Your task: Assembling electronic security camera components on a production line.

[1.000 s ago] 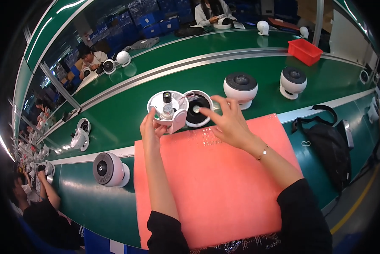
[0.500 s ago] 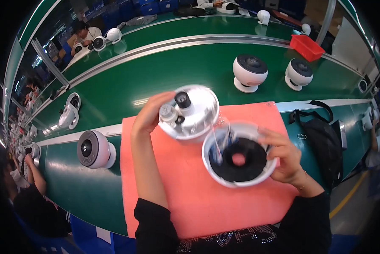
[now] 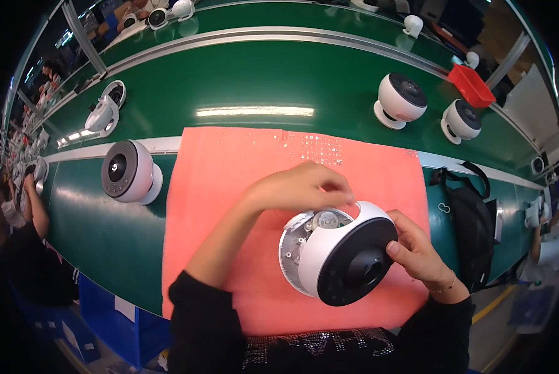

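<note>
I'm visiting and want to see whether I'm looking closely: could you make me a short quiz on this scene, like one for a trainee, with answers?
1. Multiple choice: whose thumb rests on the black face of the opened white device?
A) left hand's
B) right hand's
C) neither

2. True or false: the black bag lies to the right of the pink mat.

3. Fill in: the closed white device left of the mat stands on a ____-coloured tabletop.

Key: 1. B; 2. True; 3. green.
</note>
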The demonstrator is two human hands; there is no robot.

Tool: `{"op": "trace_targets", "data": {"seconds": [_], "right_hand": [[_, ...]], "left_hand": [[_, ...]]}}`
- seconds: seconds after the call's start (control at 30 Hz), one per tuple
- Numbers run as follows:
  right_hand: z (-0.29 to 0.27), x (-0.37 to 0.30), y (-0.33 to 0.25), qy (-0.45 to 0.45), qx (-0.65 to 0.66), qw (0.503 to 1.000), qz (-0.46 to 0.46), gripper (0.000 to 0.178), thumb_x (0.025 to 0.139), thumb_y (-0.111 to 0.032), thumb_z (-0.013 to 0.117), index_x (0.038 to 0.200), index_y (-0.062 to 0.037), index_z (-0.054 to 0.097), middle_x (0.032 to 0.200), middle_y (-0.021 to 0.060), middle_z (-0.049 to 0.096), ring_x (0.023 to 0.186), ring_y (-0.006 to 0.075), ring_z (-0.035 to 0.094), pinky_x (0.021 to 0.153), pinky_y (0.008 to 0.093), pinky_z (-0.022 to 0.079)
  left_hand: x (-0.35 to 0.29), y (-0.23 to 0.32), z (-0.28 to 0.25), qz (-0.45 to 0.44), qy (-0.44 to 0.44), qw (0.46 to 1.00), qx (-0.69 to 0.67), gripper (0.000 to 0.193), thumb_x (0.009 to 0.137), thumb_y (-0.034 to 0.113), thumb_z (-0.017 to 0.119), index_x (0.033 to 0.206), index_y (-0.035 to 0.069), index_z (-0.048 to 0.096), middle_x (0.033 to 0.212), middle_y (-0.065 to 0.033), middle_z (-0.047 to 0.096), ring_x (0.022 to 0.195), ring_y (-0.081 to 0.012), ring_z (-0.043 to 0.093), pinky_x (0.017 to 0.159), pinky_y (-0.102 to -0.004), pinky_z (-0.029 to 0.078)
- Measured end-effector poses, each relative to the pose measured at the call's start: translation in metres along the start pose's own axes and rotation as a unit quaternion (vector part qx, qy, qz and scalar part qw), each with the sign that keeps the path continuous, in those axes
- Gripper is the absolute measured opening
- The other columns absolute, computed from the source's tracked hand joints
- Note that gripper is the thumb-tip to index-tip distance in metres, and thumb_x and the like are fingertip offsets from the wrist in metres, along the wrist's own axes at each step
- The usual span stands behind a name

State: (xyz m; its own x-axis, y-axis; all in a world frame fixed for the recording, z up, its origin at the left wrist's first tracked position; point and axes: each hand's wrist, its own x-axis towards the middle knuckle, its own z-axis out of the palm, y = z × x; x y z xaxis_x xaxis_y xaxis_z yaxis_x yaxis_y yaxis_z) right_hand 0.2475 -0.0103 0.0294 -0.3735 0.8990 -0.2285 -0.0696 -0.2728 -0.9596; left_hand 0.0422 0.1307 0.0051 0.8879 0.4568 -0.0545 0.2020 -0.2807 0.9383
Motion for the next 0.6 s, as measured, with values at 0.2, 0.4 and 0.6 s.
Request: {"op": "trace_targets", "data": {"seconds": [0.2,0.4,0.6], "right_hand": [[0.000,-0.014,0.001,-0.015,-0.111,0.991,-0.069,0.048,0.078,-0.010,0.067,0.113,0.0011,0.038,0.107,0.0109,0.052,0.096,0.0152,0.056,0.077,0.0281,0.048],[0.012,-0.020,0.011,-0.102,-0.275,0.930,-0.220,0.045,0.070,-0.006,0.072,0.098,-0.0018,0.037,0.088,0.0195,0.056,0.086,0.0344,0.062,0.074,0.0419,0.051],[0.019,-0.028,0.024,-0.033,-0.280,0.909,-0.306,0.043,0.068,-0.011,0.075,0.093,-0.0001,0.042,0.086,0.0176,0.058,0.083,0.0312,0.064,0.066,0.0342,0.055]], "left_hand": [[-0.102,0.043,0.041,0.032,0.285,0.958,-0.013,0.026,0.077,0.016,0.065,0.095,-0.001,0.059,0.077,-0.0112,0.063,0.062,-0.0149,0.062,0.056,-0.0265,0.050],[-0.136,0.050,0.096,0.096,0.272,0.945,0.152,0.056,0.064,0.014,0.076,0.112,-0.004,0.052,0.087,-0.0144,0.062,0.070,-0.0220,0.064,0.057,-0.0291,0.052],[-0.138,0.053,0.104,0.106,0.276,0.942,0.157,0.063,0.060,0.009,0.075,0.116,-0.004,0.049,0.090,-0.0153,0.062,0.072,-0.0232,0.064,0.058,-0.0300,0.053]]}}
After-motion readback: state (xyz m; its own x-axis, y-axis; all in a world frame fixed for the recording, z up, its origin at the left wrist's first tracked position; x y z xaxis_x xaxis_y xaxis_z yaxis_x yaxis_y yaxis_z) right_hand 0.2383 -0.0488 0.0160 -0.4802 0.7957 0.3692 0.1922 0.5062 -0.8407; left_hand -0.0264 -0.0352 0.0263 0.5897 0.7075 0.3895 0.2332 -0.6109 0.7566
